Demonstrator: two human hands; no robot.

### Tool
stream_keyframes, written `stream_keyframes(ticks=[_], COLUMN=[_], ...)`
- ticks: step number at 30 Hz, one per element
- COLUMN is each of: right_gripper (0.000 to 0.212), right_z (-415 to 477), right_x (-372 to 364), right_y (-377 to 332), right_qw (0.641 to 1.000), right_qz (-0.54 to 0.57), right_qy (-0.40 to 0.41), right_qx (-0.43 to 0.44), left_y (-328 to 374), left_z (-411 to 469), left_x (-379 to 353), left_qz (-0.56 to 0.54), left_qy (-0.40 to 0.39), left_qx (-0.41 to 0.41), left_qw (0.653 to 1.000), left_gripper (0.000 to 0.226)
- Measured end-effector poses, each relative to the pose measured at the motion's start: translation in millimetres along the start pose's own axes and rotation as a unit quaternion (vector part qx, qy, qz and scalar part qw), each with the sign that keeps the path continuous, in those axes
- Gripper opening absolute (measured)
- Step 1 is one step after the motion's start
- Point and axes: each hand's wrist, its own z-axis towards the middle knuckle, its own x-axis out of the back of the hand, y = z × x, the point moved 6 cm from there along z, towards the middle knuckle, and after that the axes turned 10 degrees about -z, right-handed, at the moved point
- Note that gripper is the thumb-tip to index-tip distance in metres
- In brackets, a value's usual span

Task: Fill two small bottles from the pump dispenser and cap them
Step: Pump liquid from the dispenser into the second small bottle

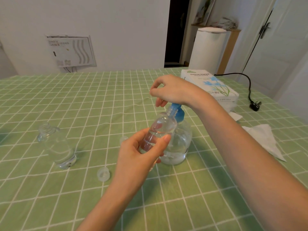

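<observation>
On the green checked tablecloth [80,100] the pump dispenser [181,144], a clear bottle, stood upright near the middle, with its blue pump head [179,113] on top. The right hand [173,90] lay over that pump head from the right, its fingers loosely bent and the thumb tip meeting the forefinger; whether it gripped the head or only bore on it could not be told. The left hand [141,157] held a small clear bottle [160,129] just in front of the dispenser, with thumb and fingers curled round its lower body. This bottle was tilted, its open neck raised to the blue spout, and clear liquid showed in its lower part. A second small bottle [58,145] stood uncapped, well apart on the left. One clear cap [103,174] lay on the cloth near the left wrist, and another cap [123,139] showed just behind the left hand. At the far right sat a tissue pack [210,84], with a loose tissue [265,139] nearer on the right and a black plug [255,105] beyond it
</observation>
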Motion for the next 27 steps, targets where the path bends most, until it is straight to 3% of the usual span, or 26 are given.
stream_keyframes(ticks=[4,9,27], right_gripper=[0.023,0.041,0.022], right_z=[1,0,-2], right_x=[-2,-6,-2], right_y=[-1,0,-3], right_qw=[1.000,0.999,1.000], right_qz=[0.015,0.030,0.013], right_qy=[-0.005,-0.021,-0.018], right_qx=[-0.001,-0.009,-0.007], left_y=[-1,0,2], left_z=[0,0,-1], left_x=[1,-1,-1], left_qz=[-0.001,0.003,-0.001], left_qy=[0.001,-0.002,-0.009], left_qx=[-0.001,-0.004,-0.005], left_qw=[1.000,1.000,1.000], left_gripper=[0.032,0.037,0.032])
